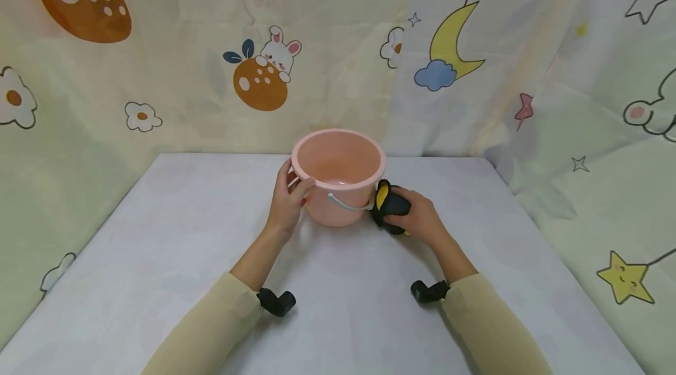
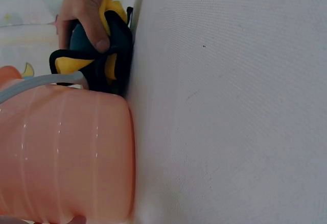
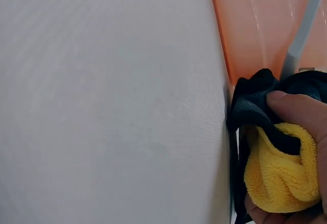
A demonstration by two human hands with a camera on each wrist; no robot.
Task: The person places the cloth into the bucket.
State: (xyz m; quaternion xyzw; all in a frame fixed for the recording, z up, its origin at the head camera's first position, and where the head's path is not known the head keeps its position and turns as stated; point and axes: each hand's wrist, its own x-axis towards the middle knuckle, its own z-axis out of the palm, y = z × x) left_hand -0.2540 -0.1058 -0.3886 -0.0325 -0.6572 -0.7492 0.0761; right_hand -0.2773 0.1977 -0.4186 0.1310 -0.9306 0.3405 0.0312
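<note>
A pink plastic bucket [image 1: 333, 213] stands upright near the back of the table, its pale grey handle [image 1: 345, 205] hanging down in front. My left hand [image 1: 287, 203] holds the bucket's left side, thumb by the rim; in the left wrist view only fingertips show below the bucket [image 2: 66, 152]. On the other side, my right hand [image 1: 421, 218] grips a bunched dark and yellow cleaning cloth [image 1: 394, 205] against the bucket's right wall. The right wrist view shows the cloth's fluffy yellow face [image 3: 278, 178] folded inside its dark layer, with the thumb pressing on top.
A white-covered table [image 1: 338, 304] lies under both arms. Behind it hangs a cartoon-printed curtain [image 1: 327, 87], close to the bucket's back. Another printed curtain [image 1: 570, 199] runs along the right. Black camera mounts [image 1: 277, 303] sit at both wrists.
</note>
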